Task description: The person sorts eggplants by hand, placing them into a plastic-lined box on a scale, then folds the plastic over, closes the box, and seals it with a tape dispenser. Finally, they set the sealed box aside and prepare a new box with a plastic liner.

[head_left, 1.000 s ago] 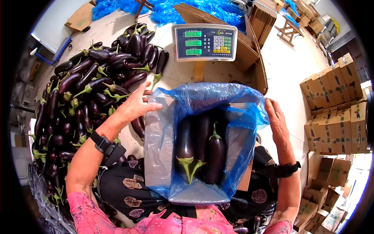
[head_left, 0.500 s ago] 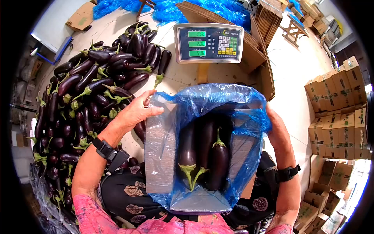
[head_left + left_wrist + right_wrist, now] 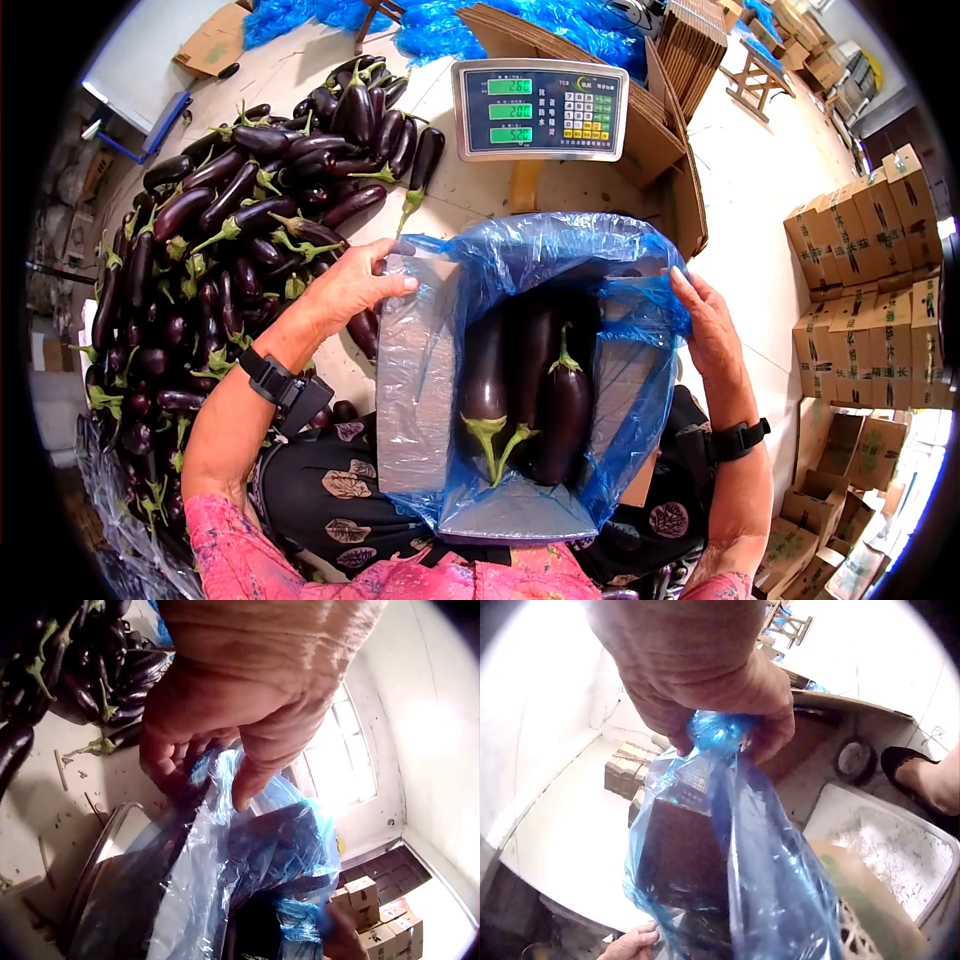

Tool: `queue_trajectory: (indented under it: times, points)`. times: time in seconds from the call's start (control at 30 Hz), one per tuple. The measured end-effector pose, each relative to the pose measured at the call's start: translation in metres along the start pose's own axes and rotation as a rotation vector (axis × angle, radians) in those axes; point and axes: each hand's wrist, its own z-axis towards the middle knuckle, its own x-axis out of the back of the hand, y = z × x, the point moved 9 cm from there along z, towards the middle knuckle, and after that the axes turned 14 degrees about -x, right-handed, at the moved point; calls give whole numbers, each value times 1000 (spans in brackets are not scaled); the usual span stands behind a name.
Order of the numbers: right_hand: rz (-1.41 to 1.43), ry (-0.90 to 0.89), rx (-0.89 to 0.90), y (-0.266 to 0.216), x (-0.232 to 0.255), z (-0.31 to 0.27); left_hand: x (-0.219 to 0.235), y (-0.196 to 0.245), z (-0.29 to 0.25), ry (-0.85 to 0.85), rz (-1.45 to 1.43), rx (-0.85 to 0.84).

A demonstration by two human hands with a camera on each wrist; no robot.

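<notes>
A cardboard box lined with a thin blue plastic bag (image 3: 560, 235) sits upright before the person. Long dark eggplants (image 3: 566, 425) lie inside it, green stems toward the person. At the box's far left corner, the left hand (image 3: 352, 290) pinches the bag's edge between thumb and fingers; the left wrist view shows this edge (image 3: 217, 787) close. On the opposite side, the right hand (image 3: 712, 325) grips a bunched part of the bag, seen as a crumpled knot (image 3: 720, 731) under the fingers in the right wrist view.
A scale display (image 3: 540, 110) with lit green digits stands behind the box. A large heap of eggplants (image 3: 240, 220) covers the floor at left. Open cardboard (image 3: 655, 150) leans behind at right, and stacked cartons (image 3: 870, 340) stand far right. A metal tray (image 3: 877, 840) shows in the right wrist view.
The left hand's fingers have drawn in to the bag's edge. The right hand has shifted its hold along the bag. The scale's top reading has gone up slightly.
</notes>
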Motion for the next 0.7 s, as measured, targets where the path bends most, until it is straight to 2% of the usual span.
queue_trajectory:
  times: [0.2, 0.27, 0.33, 0.4, 0.43, 0.47, 0.53, 0.57, 0.6, 0.63, 0.67, 0.7]
  points:
    - [-92, 84, 123, -4, 23, 6, 5, -4, -2, -1, 71, 5]
    - [-130, 149, 221, -17, 30, 2, 9, 6, -7, -9, 120, 58]
    - [-229, 198, 245, -27, 30, -8, 17, 11, -9, -15, 197, 69]
    - [-218, 149, 280, -47, 6, -35, 28, 10, -11, -20, 300, 52]
    - [-212, 123, 285, -53, -12, -52, 27, 23, -14, -41, 350, 9]
    - [-232, 17, 285, -56, -38, -69, 26, 35, -16, -34, 417, -50]
    - [-374, -220, 228, -42, -84, -94, 13, 53, -26, -107, 393, -25]
    - [-551, -311, 368, -35, -110, -109, -4, 69, -33, -250, 417, -79]
    - [-697, -424, 471, -26, -138, -129, -33, 84, -49, -340, 235, -95]
    - [-776, -545, 543, 10, -161, -137, -69, 115, -66, -539, 302, -295]
    - [-934, -616, 509, 42, -178, -143, -104, 131, -91, -669, 316, -449]
    - [-1216, -681, 490, 79, -188, -145, -137, 134, -117, -837, 273, -494]
